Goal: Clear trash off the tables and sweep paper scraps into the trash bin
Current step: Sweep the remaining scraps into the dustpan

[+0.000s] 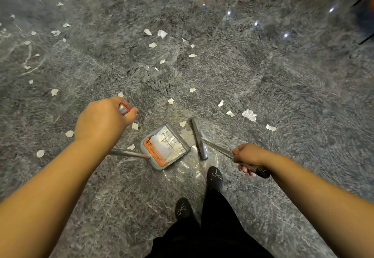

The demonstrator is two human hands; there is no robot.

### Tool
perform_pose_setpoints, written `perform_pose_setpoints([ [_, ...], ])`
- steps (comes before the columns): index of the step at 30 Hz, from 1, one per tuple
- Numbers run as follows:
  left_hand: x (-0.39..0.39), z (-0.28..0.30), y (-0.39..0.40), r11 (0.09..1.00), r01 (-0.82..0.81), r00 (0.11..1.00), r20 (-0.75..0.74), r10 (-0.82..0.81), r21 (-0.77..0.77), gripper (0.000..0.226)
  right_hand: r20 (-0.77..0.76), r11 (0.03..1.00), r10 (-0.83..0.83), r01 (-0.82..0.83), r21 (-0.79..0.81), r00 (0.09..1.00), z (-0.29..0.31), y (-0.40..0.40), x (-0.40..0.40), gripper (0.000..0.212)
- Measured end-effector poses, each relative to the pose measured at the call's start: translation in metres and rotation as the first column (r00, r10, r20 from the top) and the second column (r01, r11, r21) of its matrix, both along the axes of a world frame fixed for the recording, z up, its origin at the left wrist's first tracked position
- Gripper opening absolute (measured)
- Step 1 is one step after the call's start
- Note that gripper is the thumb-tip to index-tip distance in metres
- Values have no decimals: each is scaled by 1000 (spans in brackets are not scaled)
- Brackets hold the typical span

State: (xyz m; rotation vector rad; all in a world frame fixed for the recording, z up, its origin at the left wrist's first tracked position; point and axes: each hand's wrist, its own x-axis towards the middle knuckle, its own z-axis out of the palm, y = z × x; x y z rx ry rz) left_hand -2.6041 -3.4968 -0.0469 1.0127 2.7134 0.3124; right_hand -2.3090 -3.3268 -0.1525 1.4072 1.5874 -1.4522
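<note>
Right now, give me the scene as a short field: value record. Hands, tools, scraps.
left hand: grips top of dustpan handle
right hand: grips broom handle
dustpan: on floor, grey with orange comb, holds white paper scraps
broom head: on floor at dustpan mouth, a few scraps between them
loose scraps: many scattered on grey marble floor, ahead and to the left
trash bin: not in view
</note>
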Motion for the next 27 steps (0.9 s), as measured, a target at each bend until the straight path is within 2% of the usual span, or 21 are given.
perform_pose_setpoints([
  [3,3,1,8,1000,3,1000,-13,-3,13,23,11,1000,17,-17,-10,1000,-2,1,-1,18],
  [10,27,-33,45,996,86,996,35,-85,-34,34,-10,997,70,-71,-36,997,2,8,3,37],
  [19,33,-41,85,986,150,989,18,-150,-78,37,-1,990,-135,135,-41,991,34,42,29,34],
  [27,27,-34,83,996,58,997,58,-55,-61,28,-55,956,-287,290,44,956,36,49,47,30],
])
